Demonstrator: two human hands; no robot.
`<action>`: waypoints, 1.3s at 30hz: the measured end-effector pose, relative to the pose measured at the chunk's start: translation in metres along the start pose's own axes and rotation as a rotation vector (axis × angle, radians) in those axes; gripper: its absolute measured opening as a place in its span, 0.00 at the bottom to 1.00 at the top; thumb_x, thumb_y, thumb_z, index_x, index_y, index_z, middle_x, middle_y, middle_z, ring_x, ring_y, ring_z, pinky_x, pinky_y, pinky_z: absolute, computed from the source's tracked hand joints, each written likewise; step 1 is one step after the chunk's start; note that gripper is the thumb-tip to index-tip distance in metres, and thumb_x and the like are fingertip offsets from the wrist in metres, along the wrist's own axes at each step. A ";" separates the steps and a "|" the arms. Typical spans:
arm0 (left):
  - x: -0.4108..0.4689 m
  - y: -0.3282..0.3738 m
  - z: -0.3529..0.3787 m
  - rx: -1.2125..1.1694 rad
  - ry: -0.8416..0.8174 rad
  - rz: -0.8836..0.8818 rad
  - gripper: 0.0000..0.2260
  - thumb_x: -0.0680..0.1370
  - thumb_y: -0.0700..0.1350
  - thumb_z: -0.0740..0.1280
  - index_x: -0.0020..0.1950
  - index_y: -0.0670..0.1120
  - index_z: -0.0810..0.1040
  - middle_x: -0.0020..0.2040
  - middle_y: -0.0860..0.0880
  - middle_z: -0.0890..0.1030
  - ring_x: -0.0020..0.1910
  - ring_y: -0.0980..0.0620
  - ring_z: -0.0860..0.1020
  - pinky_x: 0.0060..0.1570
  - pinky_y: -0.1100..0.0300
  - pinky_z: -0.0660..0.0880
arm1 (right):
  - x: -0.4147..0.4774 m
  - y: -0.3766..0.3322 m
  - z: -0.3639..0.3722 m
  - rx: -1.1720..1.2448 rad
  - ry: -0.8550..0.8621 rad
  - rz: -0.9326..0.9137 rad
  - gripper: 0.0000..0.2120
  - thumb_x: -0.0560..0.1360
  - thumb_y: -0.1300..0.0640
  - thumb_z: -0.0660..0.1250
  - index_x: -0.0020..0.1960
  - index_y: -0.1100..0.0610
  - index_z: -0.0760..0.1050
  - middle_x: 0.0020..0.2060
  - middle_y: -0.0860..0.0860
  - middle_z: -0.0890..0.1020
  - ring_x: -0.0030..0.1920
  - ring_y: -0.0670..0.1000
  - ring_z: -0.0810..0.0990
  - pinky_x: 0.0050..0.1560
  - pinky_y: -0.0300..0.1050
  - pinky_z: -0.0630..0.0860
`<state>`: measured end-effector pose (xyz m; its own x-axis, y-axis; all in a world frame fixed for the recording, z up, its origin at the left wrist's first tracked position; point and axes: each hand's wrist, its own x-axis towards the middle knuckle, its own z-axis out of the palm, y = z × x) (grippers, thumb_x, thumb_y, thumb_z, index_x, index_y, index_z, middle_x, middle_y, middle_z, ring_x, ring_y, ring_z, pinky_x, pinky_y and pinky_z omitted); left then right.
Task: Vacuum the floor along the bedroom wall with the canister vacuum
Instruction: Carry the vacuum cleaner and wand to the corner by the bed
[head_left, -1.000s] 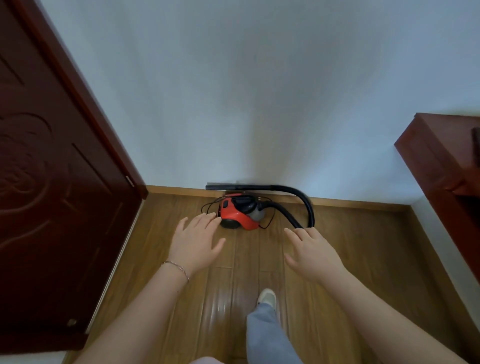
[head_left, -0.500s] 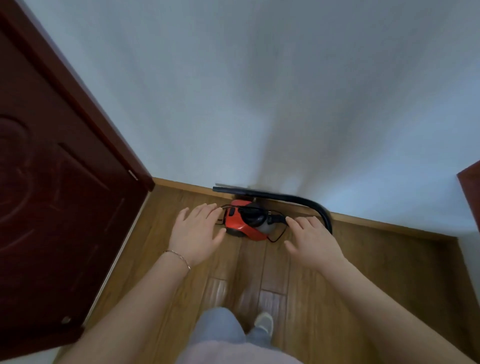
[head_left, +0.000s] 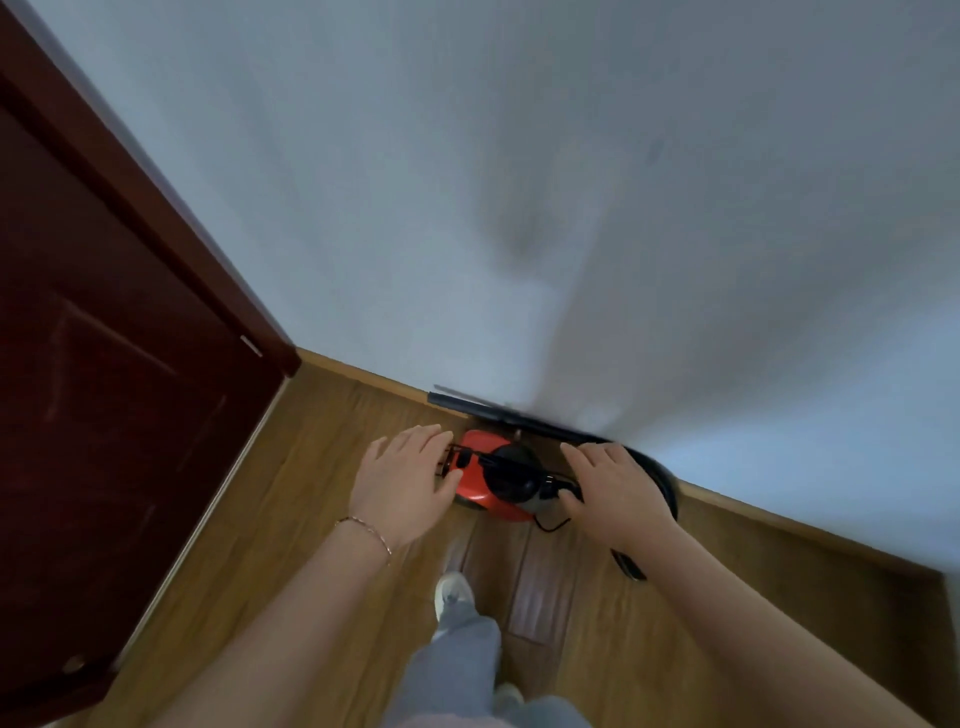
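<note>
A small red and black canister vacuum (head_left: 493, 480) sits on the wooden floor (head_left: 322, 499) against the white wall (head_left: 519, 208). Its black tube (head_left: 498, 413) lies along the skirting, and the black hose (head_left: 662, 480) curves round behind my right hand. My left hand (head_left: 408, 480) hovers at the vacuum's left end with fingers spread, holding nothing. On the other side, my right hand (head_left: 610, 488) is spread over the vacuum's right end where the hose joins; whether it touches is unclear. A thin black cord (head_left: 550, 525) loops beside the body.
A dark red wooden door (head_left: 104, 389) stands open on the left, close to the vacuum. My leg in grey trousers and a white shoe (head_left: 452, 595) are on the floor just behind the vacuum. A black plug end (head_left: 628, 564) lies under my right forearm.
I have stepped closer to the wall, and both hands have reached forward to either side of the vacuum. The dark red furniture on the right has dropped out of view.
</note>
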<state>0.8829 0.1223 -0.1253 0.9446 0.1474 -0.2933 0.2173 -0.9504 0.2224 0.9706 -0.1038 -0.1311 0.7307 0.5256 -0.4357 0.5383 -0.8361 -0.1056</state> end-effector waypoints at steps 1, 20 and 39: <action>0.011 -0.002 0.002 -0.022 -0.007 -0.008 0.23 0.79 0.59 0.53 0.74 0.54 0.61 0.74 0.56 0.63 0.73 0.58 0.59 0.73 0.53 0.55 | 0.013 0.002 -0.001 0.014 -0.007 -0.005 0.29 0.79 0.45 0.54 0.76 0.54 0.55 0.71 0.51 0.67 0.71 0.54 0.61 0.72 0.47 0.56; 0.194 0.012 0.275 -0.449 -0.042 -0.363 0.21 0.80 0.57 0.56 0.70 0.50 0.68 0.68 0.53 0.71 0.67 0.54 0.69 0.61 0.58 0.68 | 0.261 0.112 0.197 -0.005 -0.063 -0.097 0.25 0.79 0.50 0.55 0.74 0.56 0.60 0.68 0.54 0.71 0.67 0.56 0.67 0.67 0.48 0.64; 0.305 0.061 0.497 -1.826 0.245 -1.267 0.12 0.81 0.53 0.56 0.49 0.47 0.74 0.50 0.45 0.82 0.50 0.46 0.80 0.59 0.46 0.75 | 0.437 0.155 0.412 -0.080 0.090 -0.005 0.22 0.73 0.55 0.68 0.65 0.61 0.70 0.60 0.61 0.75 0.59 0.63 0.73 0.55 0.54 0.72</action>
<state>1.0623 -0.0265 -0.6638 0.1449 0.4481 -0.8822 0.3368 0.8160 0.4698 1.1999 -0.0686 -0.7064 0.7607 0.5445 -0.3532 0.5710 -0.8202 -0.0346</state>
